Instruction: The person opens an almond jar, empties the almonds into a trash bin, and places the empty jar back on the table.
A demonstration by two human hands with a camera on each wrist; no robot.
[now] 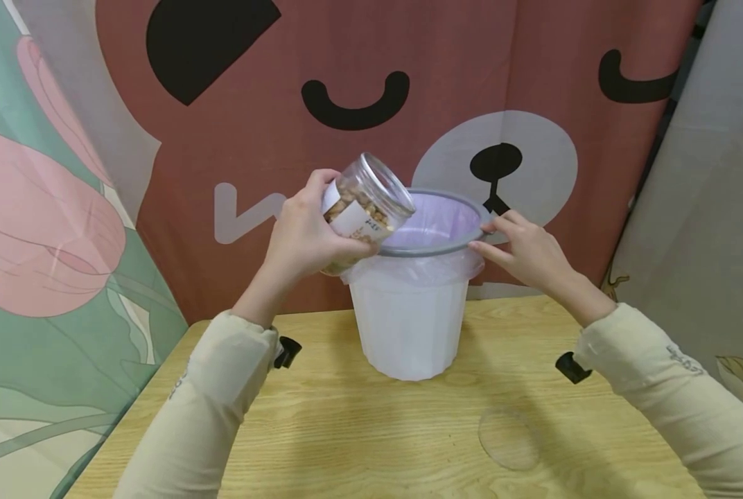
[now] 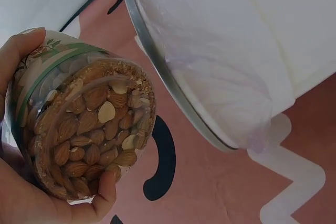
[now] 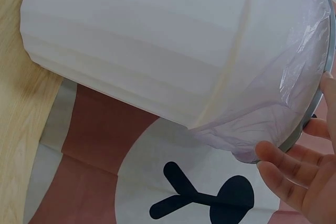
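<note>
My left hand (image 1: pixel 306 232) grips a clear jar of almonds (image 1: pixel 362 208) with a white label and metal rim. Tilted to the right, the lidless jar has its mouth beside the near left rim of a white trash bin (image 1: pixel 409 319). In the left wrist view, almonds (image 2: pixel 92 145) and brown crumbs show through the jar's bottom. A thin purple bag (image 1: pixel 436 218) lines the bin and folds out under its grey rim ring (image 1: pixel 434 249). On the right side, my right hand (image 1: pixel 527 253) holds this ring between thumb and fingers.
A round clear lid (image 1: pixel 509 438) lies flat on the wooden table (image 1: pixel 346 430), in front of the bin and to its right. Behind the table hangs a red cloth (image 1: pixel 459 55) with a bear's face, and a green floral cloth (image 1: pixel 53 277) hangs at left.
</note>
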